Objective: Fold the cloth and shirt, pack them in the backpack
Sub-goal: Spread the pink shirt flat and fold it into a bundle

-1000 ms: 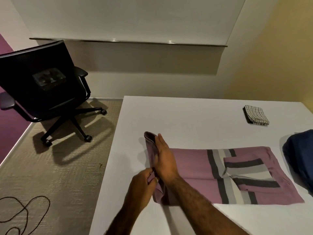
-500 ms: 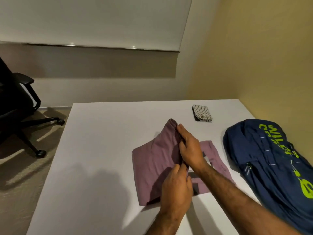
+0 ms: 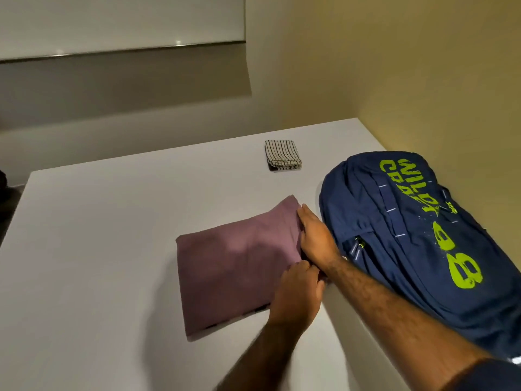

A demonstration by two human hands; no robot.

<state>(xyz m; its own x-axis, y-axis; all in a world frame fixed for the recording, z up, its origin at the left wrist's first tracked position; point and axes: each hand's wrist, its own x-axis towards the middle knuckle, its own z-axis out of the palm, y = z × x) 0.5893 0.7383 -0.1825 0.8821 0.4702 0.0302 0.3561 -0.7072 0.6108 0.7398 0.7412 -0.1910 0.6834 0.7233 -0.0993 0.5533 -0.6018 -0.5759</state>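
The mauve shirt (image 3: 236, 261) lies folded into a rectangle in the middle of the white table (image 3: 98, 249). My right hand (image 3: 315, 238) lies along the shirt's right edge with its fingers curled round the fold. My left hand (image 3: 298, 294) pinches the same edge at the near right corner. A folded checked cloth (image 3: 282, 154) sits farther back on the table. The navy backpack (image 3: 417, 244) with lime green lettering lies on its side just right of my hands, its zip looking closed.
A yellow wall runs close behind the backpack on the right. A pale wall with a whiteboard ledge (image 3: 121, 52) stands beyond the table's far edge. Bare tabletop stretches to the left of the shirt.
Both hands carried the shirt's left part over to the right and laid it flat, hiding the striped part. The view swung right, so the chair left the frame and the backpack came fully in.
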